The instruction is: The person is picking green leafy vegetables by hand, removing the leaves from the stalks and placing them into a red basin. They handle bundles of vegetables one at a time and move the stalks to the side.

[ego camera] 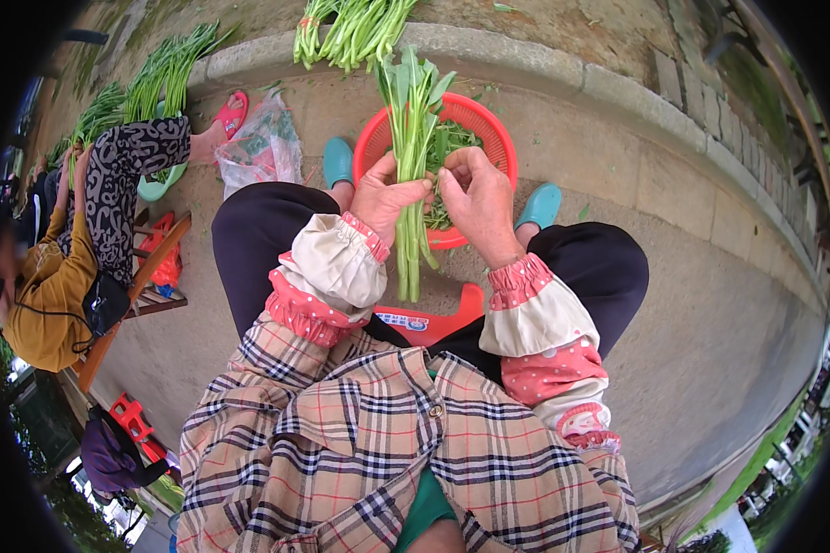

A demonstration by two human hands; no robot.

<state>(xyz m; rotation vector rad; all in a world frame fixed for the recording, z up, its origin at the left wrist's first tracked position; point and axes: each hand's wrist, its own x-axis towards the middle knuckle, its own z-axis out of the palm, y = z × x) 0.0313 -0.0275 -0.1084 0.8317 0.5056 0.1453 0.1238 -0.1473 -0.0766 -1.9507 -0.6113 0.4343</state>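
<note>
My left hand (pixel 389 195) is closed around a bunch of long green leafy stems (pixel 409 148), thumb across the front, leaves pointing away from me and pale stem ends towards me. To its right, my right hand (pixel 478 197) is raised with thumb and forefinger curled near each other; whether a small thing is between them cannot be told. Below both hands is a red plastic basket (pixel 508 155) with loose green leaves (pixel 456 138) in it, between my feet in teal clogs.
Bundled greens (pixel 366 31) lie on the stone kerb (pixel 512 55) ahead. A clear plastic bag (pixel 266 148) lies left of the basket. Further left, a person in a mustard top (pixel 52 304) sits on a wooden chair (pixel 135 297) beside a pale green basin (pixel 171 181). A red plastic stool (pixel 467 314) is under me.
</note>
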